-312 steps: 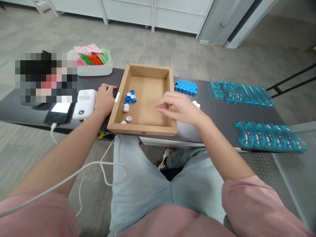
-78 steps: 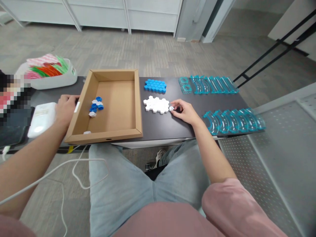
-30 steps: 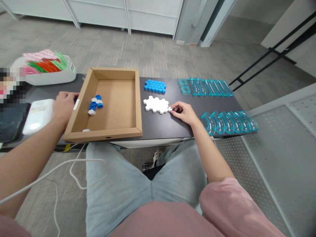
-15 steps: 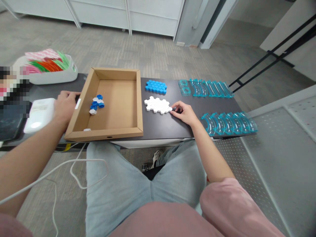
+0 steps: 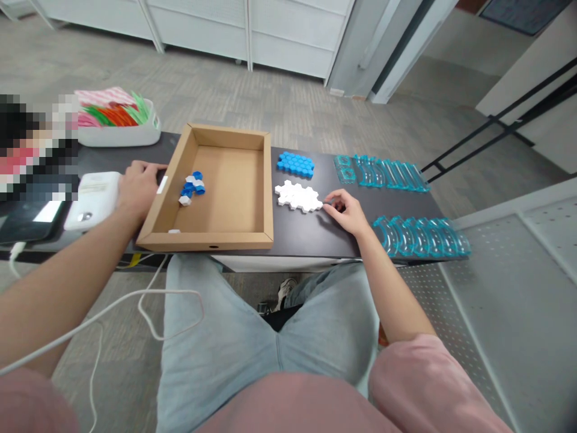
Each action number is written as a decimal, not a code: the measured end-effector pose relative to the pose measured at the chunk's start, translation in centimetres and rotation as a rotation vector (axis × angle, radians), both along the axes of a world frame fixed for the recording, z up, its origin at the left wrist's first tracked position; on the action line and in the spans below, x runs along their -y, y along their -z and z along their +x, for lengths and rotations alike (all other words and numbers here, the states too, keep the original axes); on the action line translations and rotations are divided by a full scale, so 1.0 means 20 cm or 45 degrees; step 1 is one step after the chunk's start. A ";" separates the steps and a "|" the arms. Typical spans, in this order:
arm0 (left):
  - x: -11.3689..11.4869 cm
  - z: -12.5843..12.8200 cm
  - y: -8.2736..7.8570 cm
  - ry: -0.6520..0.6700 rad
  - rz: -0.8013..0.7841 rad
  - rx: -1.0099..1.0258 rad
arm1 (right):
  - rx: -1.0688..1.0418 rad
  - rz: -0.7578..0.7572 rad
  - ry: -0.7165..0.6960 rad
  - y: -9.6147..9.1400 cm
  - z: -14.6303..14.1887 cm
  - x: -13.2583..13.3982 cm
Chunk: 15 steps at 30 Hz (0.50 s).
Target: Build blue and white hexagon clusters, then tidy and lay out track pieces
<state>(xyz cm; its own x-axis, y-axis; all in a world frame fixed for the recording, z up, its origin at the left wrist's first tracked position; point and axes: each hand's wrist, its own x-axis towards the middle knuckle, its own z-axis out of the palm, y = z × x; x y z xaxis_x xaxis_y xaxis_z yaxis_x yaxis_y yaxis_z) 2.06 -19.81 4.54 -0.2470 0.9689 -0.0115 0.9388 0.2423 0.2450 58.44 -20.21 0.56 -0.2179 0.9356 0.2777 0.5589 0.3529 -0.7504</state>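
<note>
The right hand (image 5: 343, 210) has curved fingers, thumb and forefinger close together at the edge of a flat patch of white hexagon tiles (image 5: 298, 196); whether they pinch the end tile or only touch it, I cannot tell. The patch lies just left of that hand, smooth and pale, its outline zigzagged. Beyond it, ahead and left of the right hand, sits a slab of blue hexagon tiles (image 5: 296, 164), packed edge to edge like honeycomb. Both are on the dark, smooth surface (image 5: 300, 237).

The left hand (image 5: 140, 186) rests against the outer side of a shallow brown cardboard box (image 5: 268, 198); its fingertips are partly hidden, so its grip cannot be told. Inside the box, to the right of the left hand, is a small pile of blue and white pieces (image 5: 193, 185), with a white piece (image 5: 174, 231) by the near wall.

To the right of the right hand lie curved, see-through teal plastic pieces (image 5: 421, 236). Left of the left hand is a glossy, rounded white device (image 5: 94, 198).
</note>
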 end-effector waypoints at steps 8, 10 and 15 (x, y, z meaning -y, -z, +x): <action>0.03 0.01 0.00 0.040 0.056 0.057 | 0.010 0.224 -0.101 -0.26 -0.34 0.02; 0.02 0.00 0.02 0.042 0.079 0.048 | 0.103 0.206 -0.411 -0.38 -0.59 0.02; 0.01 -0.01 0.07 0.022 0.151 0.020 | 0.534 -0.252 -1.198 -0.49 -1.19 -0.07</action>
<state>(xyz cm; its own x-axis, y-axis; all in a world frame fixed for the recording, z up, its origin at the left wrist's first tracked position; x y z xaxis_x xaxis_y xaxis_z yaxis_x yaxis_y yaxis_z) 1.95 -20.02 3.21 -0.2311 0.9678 0.1000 0.9384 0.1945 0.2856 34.60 -18.83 10.27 -0.9244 0.3593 -0.1279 0.3515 0.6724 -0.6514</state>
